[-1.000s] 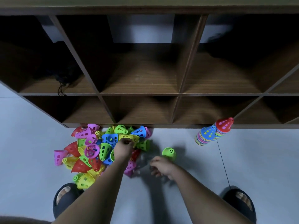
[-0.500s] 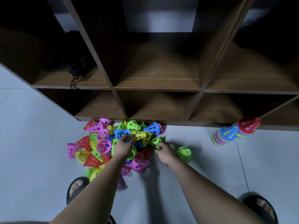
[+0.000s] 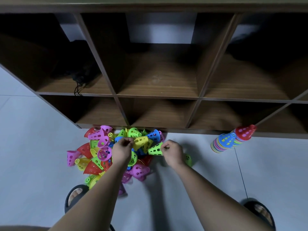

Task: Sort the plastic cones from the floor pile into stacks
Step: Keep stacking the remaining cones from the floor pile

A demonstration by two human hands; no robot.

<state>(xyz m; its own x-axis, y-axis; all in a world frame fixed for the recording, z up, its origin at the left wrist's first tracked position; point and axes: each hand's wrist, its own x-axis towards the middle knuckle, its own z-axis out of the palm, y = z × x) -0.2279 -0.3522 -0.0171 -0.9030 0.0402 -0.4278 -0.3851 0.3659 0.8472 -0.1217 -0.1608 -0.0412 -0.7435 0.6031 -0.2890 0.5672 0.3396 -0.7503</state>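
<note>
Cones [image 3: 103, 150] lie on pale floor [image 3: 33, 147] before a seemingly wooden shelf [image 3: 158, 95].

Bare forearms [image 3: 208, 189], black open-toed slides [image 3: 70, 202] on both feet

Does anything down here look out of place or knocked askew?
A stray green cone lies alone on the floor, apart from the cone pile, beside the right hand gripping a second green cone. A black cord dangles over the shelf edge, upper left. Nothing looks broken.
</note>
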